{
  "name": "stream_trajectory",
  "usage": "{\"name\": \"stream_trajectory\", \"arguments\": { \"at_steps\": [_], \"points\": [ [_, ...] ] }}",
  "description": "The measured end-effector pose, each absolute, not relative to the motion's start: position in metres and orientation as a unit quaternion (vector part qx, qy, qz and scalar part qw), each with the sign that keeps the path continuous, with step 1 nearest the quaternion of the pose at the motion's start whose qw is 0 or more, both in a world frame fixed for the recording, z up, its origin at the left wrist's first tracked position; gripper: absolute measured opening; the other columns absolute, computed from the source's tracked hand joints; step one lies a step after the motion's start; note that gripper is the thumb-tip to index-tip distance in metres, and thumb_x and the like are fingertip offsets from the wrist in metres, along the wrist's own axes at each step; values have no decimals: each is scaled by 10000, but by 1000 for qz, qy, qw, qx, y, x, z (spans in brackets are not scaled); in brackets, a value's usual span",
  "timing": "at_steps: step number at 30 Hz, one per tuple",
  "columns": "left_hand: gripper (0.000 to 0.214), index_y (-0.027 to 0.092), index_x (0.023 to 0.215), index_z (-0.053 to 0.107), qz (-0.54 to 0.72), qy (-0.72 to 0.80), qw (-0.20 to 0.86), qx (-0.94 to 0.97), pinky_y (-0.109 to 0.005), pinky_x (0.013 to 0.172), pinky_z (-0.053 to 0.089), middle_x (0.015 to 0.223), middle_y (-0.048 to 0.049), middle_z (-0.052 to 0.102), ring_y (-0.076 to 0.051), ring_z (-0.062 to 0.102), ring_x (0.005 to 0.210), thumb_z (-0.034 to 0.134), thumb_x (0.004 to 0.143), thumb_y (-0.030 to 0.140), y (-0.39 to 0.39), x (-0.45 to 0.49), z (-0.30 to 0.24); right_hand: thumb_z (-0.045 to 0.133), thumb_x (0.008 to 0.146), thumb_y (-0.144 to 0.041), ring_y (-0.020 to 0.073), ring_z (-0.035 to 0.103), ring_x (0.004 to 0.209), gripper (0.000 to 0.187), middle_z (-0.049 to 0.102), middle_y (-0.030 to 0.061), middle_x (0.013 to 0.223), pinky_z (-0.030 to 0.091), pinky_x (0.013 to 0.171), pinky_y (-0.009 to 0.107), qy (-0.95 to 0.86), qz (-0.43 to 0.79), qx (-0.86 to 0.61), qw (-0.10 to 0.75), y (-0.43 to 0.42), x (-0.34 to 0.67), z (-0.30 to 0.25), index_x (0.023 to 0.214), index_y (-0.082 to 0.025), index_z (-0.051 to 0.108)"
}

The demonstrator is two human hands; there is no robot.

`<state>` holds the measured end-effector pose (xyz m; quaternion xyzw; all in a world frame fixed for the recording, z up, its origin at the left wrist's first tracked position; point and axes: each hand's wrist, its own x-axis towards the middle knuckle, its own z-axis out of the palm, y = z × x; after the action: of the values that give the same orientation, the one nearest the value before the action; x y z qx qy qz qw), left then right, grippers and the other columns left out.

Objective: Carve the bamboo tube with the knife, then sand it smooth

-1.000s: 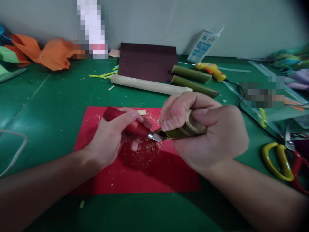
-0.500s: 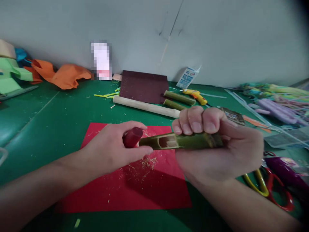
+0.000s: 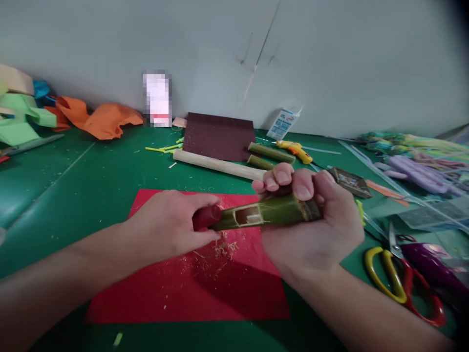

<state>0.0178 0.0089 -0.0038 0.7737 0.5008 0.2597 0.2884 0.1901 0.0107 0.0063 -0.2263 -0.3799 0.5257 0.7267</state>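
Bamboo piece gripped between both hands.

You're at a craft workbench: a green cutting mat against a plain wall, with a glue gun, scissors, cut bamboo lengths, a wooden dowel, orange paper scraps and shavings on a red sheet

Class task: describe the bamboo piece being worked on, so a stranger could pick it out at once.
Find the red sheet on the green table. Above it, the right hand grips a green bamboo piece. Unlike the bamboo sticks farther back, it has a window cut in its side.
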Motion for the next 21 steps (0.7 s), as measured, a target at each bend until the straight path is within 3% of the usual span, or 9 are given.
{"name": "stream_trajectory", "arguments": {
  "at_steps": [5,8,11,14,17,21],
  "points": [
    [303,290,1025,629,98,504,54,857,-237,467,288,620,7,624,-174,543,528,518,783,433,12,7,-5,343,856,-448,153,521,759,441,507,36,827,438,814,368,-374,552,-236,707,19,195,-4,552,-197,541],
    [363,212,1142,575,98,452,-151,874,-266,465,305,652,-36,634,-196,567,558,460,802,264,18,-10,-6,298,860,-509,172,539,808,477,563,51,926,442,801,372,-410,522,-274,696,33,201,-13,672,-215,623],
    [409,164,1120,589,114,336,-298,886,-282,462,311,607,-38,606,-180,550,540,363,791,74,23,-22,-1,392,862,-426,176,549,850,333,595,51,968,450,769,348,-490,472,-345,647,43,205,-15,797,-221,646],
    [400,163,1070,614,107,257,-373,885,-285,452,309,539,-6,544,-159,505,494,337,814,30,23,-23,8,554,810,-353,176,568,865,195,628,52,953,455,771,332,-594,502,-381,501,42,203,-9,887,-199,645],
    [319,131,1063,619,112,229,-408,877,-285,447,314,525,5,513,-152,473,477,387,850,82,20,-18,14,661,737,-355,168,584,823,298,641,46,948,471,727,318,-643,554,-390,358,36,199,-3,988,-197,627],
    [272,153,1075,614,143,186,-421,876,-268,445,306,576,12,563,-135,468,486,456,854,128,15,-14,20,683,718,-295,149,568,780,359,634,38,951,470,680,298,-692,543,-363,307,30,196,-4,1057,-206,607]
  ]
}}
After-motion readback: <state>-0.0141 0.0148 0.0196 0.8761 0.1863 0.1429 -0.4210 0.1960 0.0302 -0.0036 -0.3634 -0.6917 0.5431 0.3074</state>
